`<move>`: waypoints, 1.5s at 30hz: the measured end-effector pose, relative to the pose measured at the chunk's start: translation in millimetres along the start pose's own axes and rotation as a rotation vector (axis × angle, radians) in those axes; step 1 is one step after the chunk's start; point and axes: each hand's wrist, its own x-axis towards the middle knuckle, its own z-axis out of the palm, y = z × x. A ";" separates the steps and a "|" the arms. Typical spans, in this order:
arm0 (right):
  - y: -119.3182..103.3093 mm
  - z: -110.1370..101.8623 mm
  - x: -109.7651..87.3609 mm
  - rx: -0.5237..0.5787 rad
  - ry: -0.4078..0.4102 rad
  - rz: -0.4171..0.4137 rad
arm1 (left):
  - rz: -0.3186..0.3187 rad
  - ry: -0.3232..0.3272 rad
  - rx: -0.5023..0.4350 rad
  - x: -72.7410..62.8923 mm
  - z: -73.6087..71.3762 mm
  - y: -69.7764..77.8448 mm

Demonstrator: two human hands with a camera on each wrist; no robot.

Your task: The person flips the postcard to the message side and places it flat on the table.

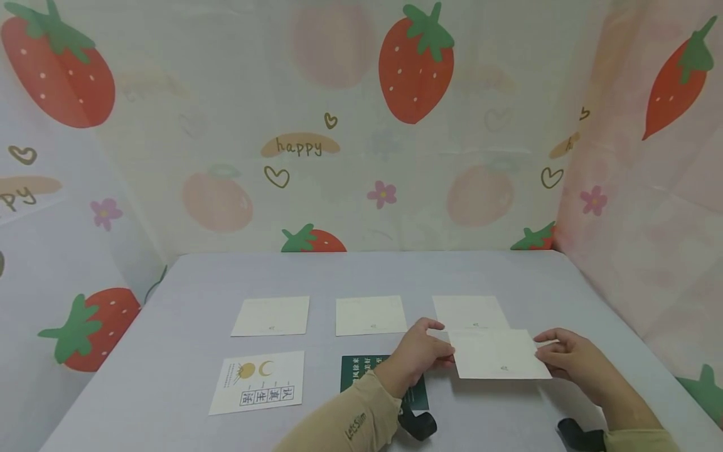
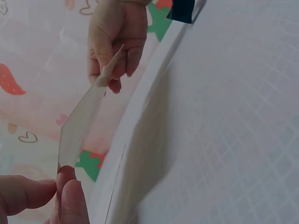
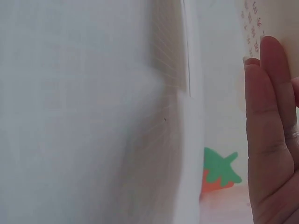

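A blank-looking white card (image 1: 499, 355) is held up off the table by its two short sides. My left hand (image 1: 415, 358) pinches its left edge, and my right hand (image 1: 576, 364) grips the right edge. In the left wrist view the card (image 2: 77, 128) appears nearly edge-on between both hands. Small reddish print shows on the underside of the card (image 3: 280, 28) in the right wrist view, beside the right fingers (image 3: 264, 102). Behind it another white card (image 1: 469, 311) lies flat, its lower part covered. A dark green card (image 1: 353, 370) with pale characters is partly hidden by my left arm.
Two more white cards lie in the back row, one at left (image 1: 271, 316) and one in the middle (image 1: 371, 315). A white card with a sun, moon and boxed characters (image 1: 260, 382) is at front left. Fruit-printed cloth (image 1: 361, 188) stands behind the white table (image 1: 169, 370).
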 end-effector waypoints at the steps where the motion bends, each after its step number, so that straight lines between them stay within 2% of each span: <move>1: -0.1 0.3 -0.2 -0.004 0.001 -0.001 | -0.001 0.003 0.008 -0.5 0.0 -0.1; 9: 1.7 -0.5 0.5 -0.039 0.026 0.013 | 0.010 -0.058 0.013 -3.5 -0.9 -1.6; 17: 5.1 -0.6 2.5 -0.031 0.028 0.014 | -0.025 -0.084 0.058 -8.8 -3.3 -0.2; 25: 5.5 -0.8 2.9 -0.036 0.027 0.040 | -0.068 -0.142 0.011 -15.4 -4.9 -2.4; 36: 5.3 0.6 3.2 -0.033 0.002 0.070 | -0.112 -0.125 0.016 -18.8 -5.5 -3.2; 43: 7.7 -0.8 4.2 -0.023 -0.087 0.063 | -0.115 -0.135 0.035 -21.2 -7.0 -2.1; 45: 8.5 -0.3 4.8 -0.019 -0.098 0.084 | -0.115 -0.140 0.045 -21.3 -7.1 -2.3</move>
